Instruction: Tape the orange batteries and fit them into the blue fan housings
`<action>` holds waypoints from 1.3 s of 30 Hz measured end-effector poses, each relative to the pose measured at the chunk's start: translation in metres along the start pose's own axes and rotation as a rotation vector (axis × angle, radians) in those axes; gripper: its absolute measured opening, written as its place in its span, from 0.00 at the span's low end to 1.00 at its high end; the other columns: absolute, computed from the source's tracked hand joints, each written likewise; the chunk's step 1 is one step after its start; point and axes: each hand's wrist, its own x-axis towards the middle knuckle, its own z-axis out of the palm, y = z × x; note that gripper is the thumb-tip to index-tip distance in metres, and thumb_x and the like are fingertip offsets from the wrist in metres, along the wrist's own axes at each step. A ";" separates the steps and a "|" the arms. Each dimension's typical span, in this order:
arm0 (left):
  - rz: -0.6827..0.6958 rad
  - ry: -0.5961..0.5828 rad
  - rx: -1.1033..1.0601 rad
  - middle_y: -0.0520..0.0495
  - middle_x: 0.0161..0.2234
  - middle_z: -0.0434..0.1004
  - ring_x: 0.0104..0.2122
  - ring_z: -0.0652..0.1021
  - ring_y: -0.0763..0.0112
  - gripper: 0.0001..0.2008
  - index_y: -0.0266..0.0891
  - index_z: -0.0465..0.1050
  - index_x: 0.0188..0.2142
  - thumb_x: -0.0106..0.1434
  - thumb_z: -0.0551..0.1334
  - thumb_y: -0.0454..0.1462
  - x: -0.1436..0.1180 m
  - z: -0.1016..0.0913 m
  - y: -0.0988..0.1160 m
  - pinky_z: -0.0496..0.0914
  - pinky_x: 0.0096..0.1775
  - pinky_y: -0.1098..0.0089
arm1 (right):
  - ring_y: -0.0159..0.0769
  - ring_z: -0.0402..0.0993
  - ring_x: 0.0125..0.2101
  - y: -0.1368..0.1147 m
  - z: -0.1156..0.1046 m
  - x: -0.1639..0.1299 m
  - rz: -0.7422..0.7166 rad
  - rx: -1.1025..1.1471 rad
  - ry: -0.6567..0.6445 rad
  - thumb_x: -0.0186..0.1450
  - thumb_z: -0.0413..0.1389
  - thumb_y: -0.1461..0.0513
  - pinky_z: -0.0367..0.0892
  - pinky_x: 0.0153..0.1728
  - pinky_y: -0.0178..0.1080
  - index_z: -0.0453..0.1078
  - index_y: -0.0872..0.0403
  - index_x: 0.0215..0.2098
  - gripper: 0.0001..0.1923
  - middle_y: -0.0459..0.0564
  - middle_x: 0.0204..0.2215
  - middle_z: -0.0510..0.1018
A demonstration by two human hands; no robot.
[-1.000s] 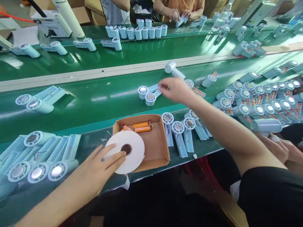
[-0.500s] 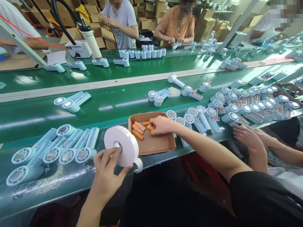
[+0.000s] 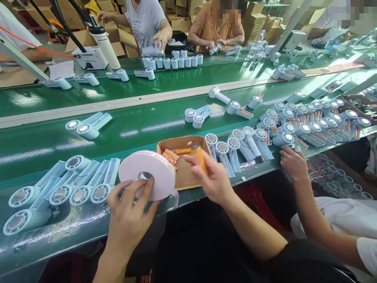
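Observation:
A large roll of white tape (image 3: pixel 160 167) stands tilted in the grip of my left hand (image 3: pixel 132 208), with fingers at its core and thumb on the lower edge. A loose tape end hangs at its right. My right hand (image 3: pixel 213 179) holds an orange battery (image 3: pixel 202 159), slightly blurred, above the right side of a shallow cardboard box (image 3: pixel 188 179). More orange batteries (image 3: pixel 171 156) with thin wires lie in the box's left part. Light-blue fan housings (image 3: pixel 81 194) with open handles lie to the left of the roll.
More fan housings (image 3: pixel 234 145) line the bench right of the box, many with orange batteries. A co-worker's hand (image 3: pixel 294 163) works there. Beyond, a green conveyor belt (image 3: pixel 141 110) carries several housings. Two people stand at the far side.
My right hand has lifted an orange battery out of the box and drawn back toward me. My left hand has tipped the tape roll flatter.

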 end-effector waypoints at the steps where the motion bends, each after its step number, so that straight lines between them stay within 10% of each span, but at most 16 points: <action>1: 0.014 0.007 0.015 0.38 0.47 0.81 0.53 0.75 0.43 0.26 0.39 0.72 0.65 0.69 0.72 0.33 0.002 -0.001 0.000 0.71 0.55 0.51 | 0.49 0.86 0.54 -0.001 0.002 -0.003 0.022 -0.069 -0.076 0.74 0.62 0.44 0.79 0.57 0.47 0.74 0.49 0.64 0.28 0.54 0.53 0.88; 10: 0.130 -0.094 0.081 0.38 0.54 0.85 0.60 0.73 0.40 0.44 0.44 0.58 0.79 0.67 0.69 0.30 0.024 -0.013 -0.008 0.77 0.53 0.48 | 0.48 0.87 0.52 -0.005 -0.018 0.029 0.118 0.446 -0.360 0.62 0.74 0.52 0.80 0.61 0.53 0.84 0.49 0.53 0.23 0.49 0.48 0.89; 17: 0.135 0.007 0.065 0.42 0.40 0.85 0.50 0.78 0.42 0.42 0.43 0.61 0.77 0.66 0.70 0.34 0.038 0.006 0.007 0.74 0.51 0.47 | 0.54 0.84 0.58 0.025 0.014 0.029 0.079 0.490 0.078 0.61 0.71 0.43 0.82 0.59 0.59 0.79 0.45 0.53 0.27 0.52 0.54 0.88; 24: 0.234 -0.215 -0.236 0.46 0.50 0.87 0.54 0.76 0.37 0.31 0.56 0.71 0.68 0.67 0.67 0.51 0.052 0.010 -0.057 0.74 0.49 0.43 | 0.46 0.72 0.70 -0.044 -0.155 0.089 -0.299 0.024 0.543 0.77 0.53 0.45 0.77 0.65 0.52 0.59 0.42 0.75 0.32 0.53 0.65 0.78; 27: 0.243 -0.376 -0.320 0.52 0.50 0.87 0.56 0.78 0.45 0.16 0.58 0.82 0.52 0.71 0.62 0.54 0.135 0.056 -0.062 0.74 0.55 0.48 | 0.43 0.79 0.64 -0.045 -0.200 0.108 -0.233 -0.080 0.544 0.75 0.58 0.48 0.81 0.59 0.49 0.52 0.38 0.77 0.37 0.53 0.62 0.81; 32: 0.182 -0.716 -0.055 0.30 0.63 0.80 0.64 0.74 0.41 0.25 0.37 0.79 0.60 0.73 0.61 0.49 0.290 0.182 0.027 0.66 0.64 0.46 | 0.41 0.87 0.46 0.025 -0.205 0.141 -0.168 0.056 0.438 0.64 0.69 0.42 0.84 0.50 0.49 0.57 0.40 0.67 0.41 0.51 0.52 0.86; 35: 0.207 -0.740 -0.029 0.29 0.60 0.81 0.67 0.70 0.38 0.23 0.38 0.80 0.58 0.68 0.67 0.47 0.327 0.241 0.063 0.62 0.66 0.43 | 0.42 0.88 0.44 0.054 -0.215 0.159 -0.142 0.155 0.389 0.54 0.76 0.44 0.83 0.49 0.49 0.59 0.42 0.63 0.47 0.48 0.45 0.87; 39: 0.232 -0.810 -0.069 0.32 0.56 0.83 0.63 0.74 0.38 0.17 0.42 0.84 0.52 0.64 0.66 0.38 0.323 0.273 0.058 0.66 0.63 0.42 | 0.44 0.88 0.43 0.068 -0.237 0.177 -0.100 0.156 0.254 0.53 0.78 0.49 0.83 0.49 0.50 0.67 0.45 0.58 0.40 0.45 0.38 0.87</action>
